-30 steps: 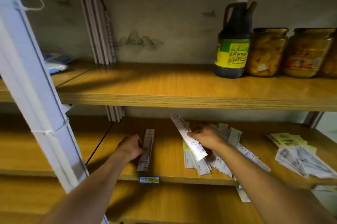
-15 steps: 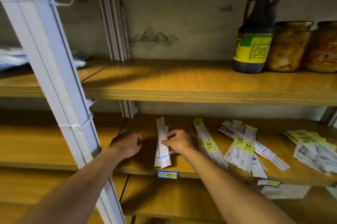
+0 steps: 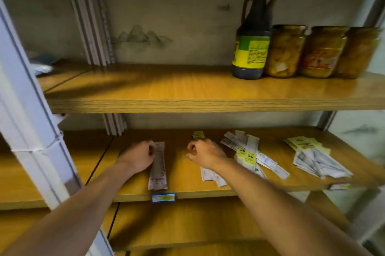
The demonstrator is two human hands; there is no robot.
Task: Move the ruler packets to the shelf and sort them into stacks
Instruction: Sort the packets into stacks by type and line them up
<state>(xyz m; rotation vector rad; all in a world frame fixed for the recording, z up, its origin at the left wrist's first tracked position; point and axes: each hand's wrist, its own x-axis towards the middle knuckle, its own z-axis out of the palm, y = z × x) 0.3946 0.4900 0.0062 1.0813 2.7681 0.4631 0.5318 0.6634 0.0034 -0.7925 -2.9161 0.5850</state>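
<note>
We steady the small stack of long white ruler packets (image 3: 158, 169) on the wooden middle shelf (image 3: 183, 190) with our left hand (image 3: 138, 156), its grip seemingly loose against the stack's edge to square it, while our right hand (image 3: 205, 153), curled and apparently empty, reaches toward the unsorted heap of yellow-labelled packets (image 3: 250, 156).

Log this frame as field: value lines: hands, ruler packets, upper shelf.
left hand: beside the neat stack, at its left edge
right hand: curled over the loose pile, grip unclear
far-right pile: untouched
lower shelf: holds all packets
upper shelf: dark bottle, three jars
</note>
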